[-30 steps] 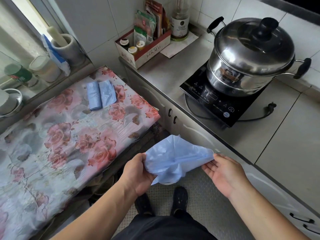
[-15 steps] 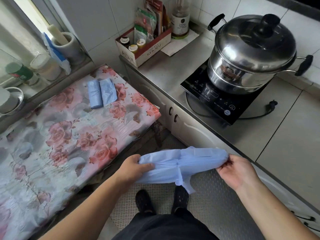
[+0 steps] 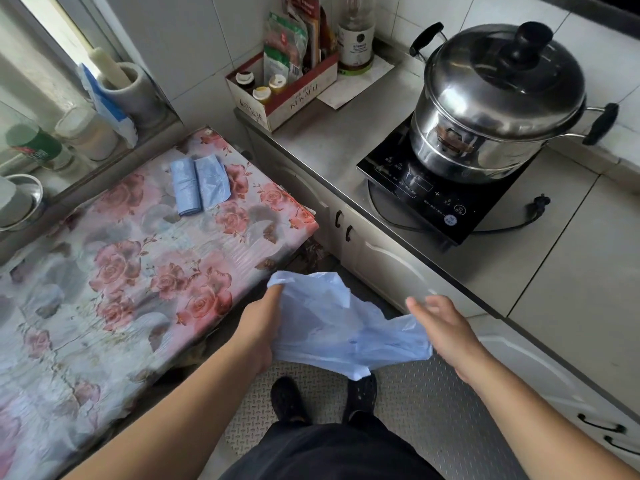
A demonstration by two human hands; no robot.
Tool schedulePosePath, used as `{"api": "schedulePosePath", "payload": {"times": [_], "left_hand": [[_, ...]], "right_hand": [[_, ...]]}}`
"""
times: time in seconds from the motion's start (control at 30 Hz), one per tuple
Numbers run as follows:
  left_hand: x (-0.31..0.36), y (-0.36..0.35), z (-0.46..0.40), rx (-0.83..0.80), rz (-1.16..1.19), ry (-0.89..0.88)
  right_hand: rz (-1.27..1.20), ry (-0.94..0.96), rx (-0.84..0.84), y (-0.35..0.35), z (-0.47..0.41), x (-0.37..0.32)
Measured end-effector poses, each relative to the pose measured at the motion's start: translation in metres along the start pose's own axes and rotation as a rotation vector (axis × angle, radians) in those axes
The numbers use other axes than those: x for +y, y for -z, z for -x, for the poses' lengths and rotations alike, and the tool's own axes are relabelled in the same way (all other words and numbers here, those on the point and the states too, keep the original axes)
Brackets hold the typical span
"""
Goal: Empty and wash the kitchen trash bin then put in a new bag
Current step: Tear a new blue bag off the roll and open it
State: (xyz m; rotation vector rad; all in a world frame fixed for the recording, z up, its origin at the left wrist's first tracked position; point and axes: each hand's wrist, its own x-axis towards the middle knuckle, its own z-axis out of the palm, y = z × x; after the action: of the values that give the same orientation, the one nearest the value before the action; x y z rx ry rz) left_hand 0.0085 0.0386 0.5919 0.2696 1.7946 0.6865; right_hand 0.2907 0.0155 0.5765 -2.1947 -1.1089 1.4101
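A thin, crumpled pale-blue bag [image 3: 332, 327] is sagging between the hands above the floor, the left hand [image 3: 261, 327] gripping its bunched edge, the blurred right hand [image 3: 441, 327] touching it with fingers spread.

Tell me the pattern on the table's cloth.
Pink roses on pale grey-white tablecloth, clearest in the head view.

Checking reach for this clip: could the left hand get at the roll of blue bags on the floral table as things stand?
Probably not right now: the left hand grips the loose blue bag. Nothing stands between it and the roll of bags on the table, so once freed, likely yes.
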Motion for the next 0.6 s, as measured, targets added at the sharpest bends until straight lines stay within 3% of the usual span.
{"api": "schedulePosePath", "payload": {"times": [0.1, 0.2, 0.37, 0.47, 0.6], "left_hand": [[0.001, -0.013, 0.012, -0.119, -0.175, -0.090], [0.002, -0.020, 0.024, -0.216, -0.292, -0.108], [0.003, -0.017, 0.029, -0.300, -0.454, -0.095], [-0.003, -0.002, 0.014, -0.243, -0.619, -0.233], [-0.008, 0.012, -0.001, -0.086, -1.095, -0.464]], "right_hand": [[0.386, 0.276, -0.100, -0.013, 0.006, -0.018], [0.532, 0.446, -0.181, -0.041, 0.015, -0.035], [0.455, 0.374, 0.010, -0.069, 0.010, -0.036], [0.378, 0.263, 0.073, -0.058, 0.003, -0.031], [0.337, 0.230, 0.169, -0.042, -0.005, -0.023]]}}
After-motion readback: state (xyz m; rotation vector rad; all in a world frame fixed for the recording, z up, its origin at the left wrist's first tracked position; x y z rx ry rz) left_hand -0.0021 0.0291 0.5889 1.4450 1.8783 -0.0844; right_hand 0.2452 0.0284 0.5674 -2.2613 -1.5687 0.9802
